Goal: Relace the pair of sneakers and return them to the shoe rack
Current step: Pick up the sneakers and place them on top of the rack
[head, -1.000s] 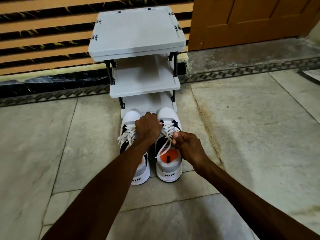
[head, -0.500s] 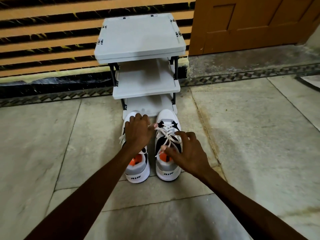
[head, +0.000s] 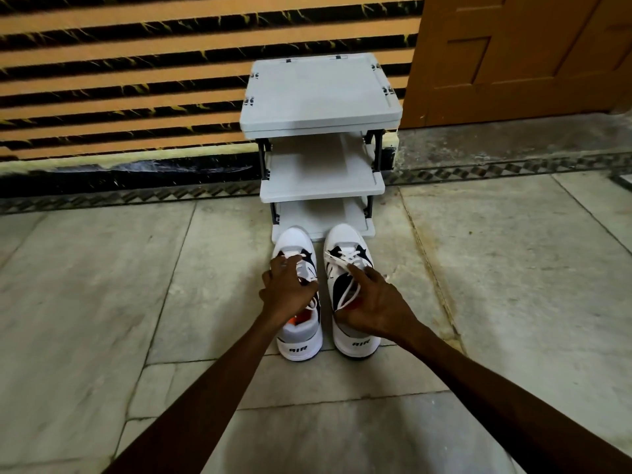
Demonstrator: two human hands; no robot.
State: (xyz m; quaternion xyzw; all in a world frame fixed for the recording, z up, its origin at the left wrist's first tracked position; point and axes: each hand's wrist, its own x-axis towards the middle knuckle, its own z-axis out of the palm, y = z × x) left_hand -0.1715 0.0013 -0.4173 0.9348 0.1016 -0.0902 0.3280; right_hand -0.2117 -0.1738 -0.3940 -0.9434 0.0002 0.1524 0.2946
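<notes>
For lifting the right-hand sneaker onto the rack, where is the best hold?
Probably the heel collar of the right sneaker, taken from above and behind: its opening faces up, the heel points at the person, and the right hand is already over it.

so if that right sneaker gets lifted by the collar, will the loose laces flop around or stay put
The right sneaker will probably lift rigid, since its thick sole looks stiff. Its laces trail loosely over the side, so they would likely dangle and swing. The right hand already rests over the collar.
</notes>
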